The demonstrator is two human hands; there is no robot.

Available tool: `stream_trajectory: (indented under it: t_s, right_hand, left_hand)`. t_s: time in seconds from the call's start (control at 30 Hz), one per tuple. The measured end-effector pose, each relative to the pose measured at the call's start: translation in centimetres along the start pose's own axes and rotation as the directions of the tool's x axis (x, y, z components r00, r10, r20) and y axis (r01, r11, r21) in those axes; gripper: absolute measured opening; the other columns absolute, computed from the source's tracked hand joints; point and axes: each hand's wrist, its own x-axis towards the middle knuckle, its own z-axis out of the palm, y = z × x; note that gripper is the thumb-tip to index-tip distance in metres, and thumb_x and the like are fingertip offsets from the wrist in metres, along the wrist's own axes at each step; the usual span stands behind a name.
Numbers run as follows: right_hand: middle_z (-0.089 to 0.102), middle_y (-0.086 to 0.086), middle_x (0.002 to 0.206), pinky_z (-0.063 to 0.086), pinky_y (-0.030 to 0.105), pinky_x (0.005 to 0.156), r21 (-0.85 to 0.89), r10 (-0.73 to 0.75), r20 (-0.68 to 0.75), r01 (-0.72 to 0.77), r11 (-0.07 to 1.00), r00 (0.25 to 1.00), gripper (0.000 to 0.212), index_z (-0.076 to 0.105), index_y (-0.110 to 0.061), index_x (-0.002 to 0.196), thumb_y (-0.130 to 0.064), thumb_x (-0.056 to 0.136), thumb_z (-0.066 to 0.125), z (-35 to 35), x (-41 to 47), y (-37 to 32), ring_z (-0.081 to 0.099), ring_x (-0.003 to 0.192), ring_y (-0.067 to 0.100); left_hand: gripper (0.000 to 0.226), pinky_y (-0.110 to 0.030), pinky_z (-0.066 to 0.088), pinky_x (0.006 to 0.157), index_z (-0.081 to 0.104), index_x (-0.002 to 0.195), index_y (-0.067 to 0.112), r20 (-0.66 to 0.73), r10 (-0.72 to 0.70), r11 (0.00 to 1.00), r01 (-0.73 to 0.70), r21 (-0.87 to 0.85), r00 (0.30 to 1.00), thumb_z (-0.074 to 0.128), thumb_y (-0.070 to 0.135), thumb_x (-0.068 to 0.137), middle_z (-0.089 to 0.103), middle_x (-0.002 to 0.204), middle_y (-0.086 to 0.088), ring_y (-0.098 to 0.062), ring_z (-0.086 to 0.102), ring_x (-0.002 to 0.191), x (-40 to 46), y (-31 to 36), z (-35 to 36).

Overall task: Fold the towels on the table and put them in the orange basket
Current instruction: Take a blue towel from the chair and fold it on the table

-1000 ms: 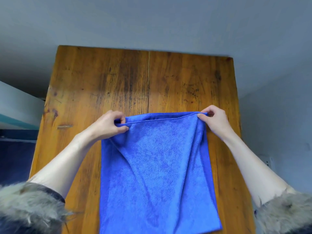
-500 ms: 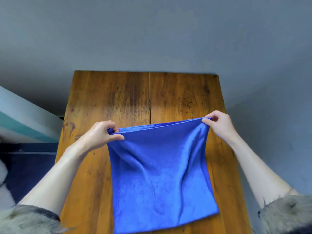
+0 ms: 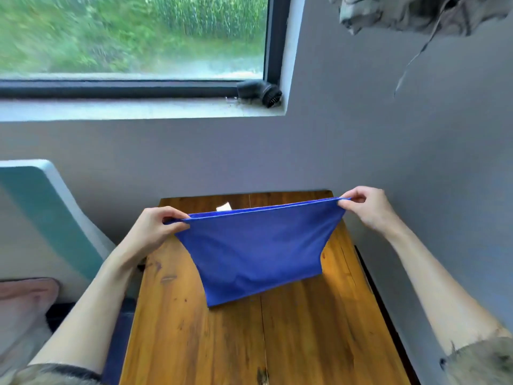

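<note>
window (image 3: pixel 133 37) now in view | blue towel (image 3: pixel 258 245) lifted higher off table (image 3: pixel 277 343) (lower edge touching) | both hands' fingers pinching top corners

Nothing readable anywhere in this shot, honestly. The blue towel (image 3: pixel 256 251) shows no tag or print, and the small white scrap (image 3: pixel 223 207) poking up behind its top edge is too small and blurry to show any writing. The wooden surface (image 3: pixel 249 343) just has grain and dark marks on it, and the dark round thing on the window sill (image 3: pixel 261 94) shows no brand or label I can make out.
</note>
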Motion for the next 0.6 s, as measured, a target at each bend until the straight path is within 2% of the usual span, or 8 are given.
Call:
stream_trajectory:
  t_s: [0.1, 0.17, 0.23, 0.3, 0.37, 0.43, 0.6]
  right_hand:
    - [0.064, 0.006, 0.075, 0.047, 0.017, 0.065, 0.077, -0.04, -0.048, 0.043, 0.996, 0.998, 0.019, 0.064, -0.015, 0.071, 0.002, 0.08, 0.066, -1.7, -0.3, -2.3, 0.056, 0.053, -0.004]
    - [0.063, -0.001, 0.071, 0.047, 0.014, 0.064, 0.135, -0.063, -0.075, 0.072, 0.988, 0.995, 0.022, 0.064, -0.018, 0.071, 0.001, 0.081, 0.067, -2.8, -0.7, -3.6, 0.057, 0.054, -0.003]
    - [0.064, -0.002, 0.071, 0.048, 0.012, 0.063, 0.204, -0.065, -0.086, 0.082, 0.976, 0.994, 0.019, 0.066, -0.018, 0.073, -0.001, 0.082, 0.066, -3.6, -1.0, -4.5, 0.057, 0.057, 0.0]
    - [0.067, -0.006, 0.068, 0.049, 0.017, 0.065, 0.287, -0.049, -0.089, 0.073, 0.955, 0.995, 0.019, 0.067, -0.019, 0.073, -0.004, 0.084, 0.064, -4.1, -1.1, -4.9, 0.058, 0.063, 0.006]
    - [0.069, -0.011, 0.065, 0.049, 0.014, 0.064, 0.382, -0.034, -0.087, 0.065, 0.922, 0.996, 0.02, 0.068, -0.018, 0.075, -0.004, 0.087, 0.062, -4.4, -1.2, -5.3, 0.06, 0.066, 0.004]
    - [0.069, -0.008, 0.069, 0.048, 0.015, 0.065, 0.423, -0.026, -0.087, 0.061, 0.904, 0.996, 0.019, 0.068, -0.016, 0.075, -0.003, 0.087, 0.06, -4.4, -1.4, -5.7, 0.06, 0.069, 0.006]
    - [0.066, 0.004, 0.079, 0.048, 0.021, 0.072, 0.441, -0.022, -0.05, 0.042, 0.896, 0.998, 0.019, 0.067, -0.013, 0.075, 0.0, 0.087, 0.059, -4.3, -1.6, -6.0, 0.059, 0.074, 0.012]
  left_hand:
    - [0.039, -0.004, 0.045, 0.065, 0.073, 0.064, 0.034, -0.076, 0.039, 0.996, -0.045, -0.083, 0.996, 0.068, -0.002, 0.079, 0.069, 0.07, 0.023, 0.007, 0.061, 0.067, -0.4, 2.1, -2.0]
    - [0.049, -0.005, 0.046, 0.067, 0.071, 0.066, 0.045, -0.106, 0.059, 0.992, -0.071, -0.109, 0.993, 0.066, -0.001, 0.08, 0.07, 0.073, 0.023, 0.007, 0.062, 0.069, -0.8, 3.3, -2.9]
    - [0.05, -0.004, 0.045, 0.066, 0.071, 0.066, 0.046, -0.124, 0.069, 0.988, -0.085, -0.129, 0.99, 0.065, -0.001, 0.082, 0.07, 0.072, 0.023, 0.008, 0.062, 0.069, -1.1, 4.1, -3.4]
    - [0.041, -0.004, 0.045, 0.065, 0.074, 0.068, 0.037, -0.142, 0.056, 0.98, -0.082, -0.179, 0.988, 0.064, 0.0, 0.083, 0.071, 0.072, 0.019, 0.007, 0.062, 0.069, -1.5, 4.8, -3.6]
    - [0.028, -0.005, 0.046, 0.062, 0.074, 0.077, 0.026, -0.159, 0.03, 0.959, -0.074, -0.275, 0.987, 0.063, 0.0, 0.084, 0.072, 0.071, 0.015, 0.006, 0.062, 0.067, -1.9, 5.4, -3.6]
    - [0.016, -0.006, 0.046, 0.06, 0.071, 0.084, 0.013, -0.173, 0.006, 0.936, -0.067, -0.346, 0.985, 0.062, 0.0, 0.084, 0.071, 0.069, 0.014, 0.005, 0.062, 0.065, -2.3, 5.7, -3.5]
    - [0.014, -0.008, 0.048, 0.063, 0.071, 0.087, 0.012, -0.174, -0.015, 0.926, -0.052, -0.374, 0.985, 0.061, 0.003, 0.086, 0.073, 0.075, 0.01, 0.0, 0.063, 0.071, -2.6, 5.1, -4.0]
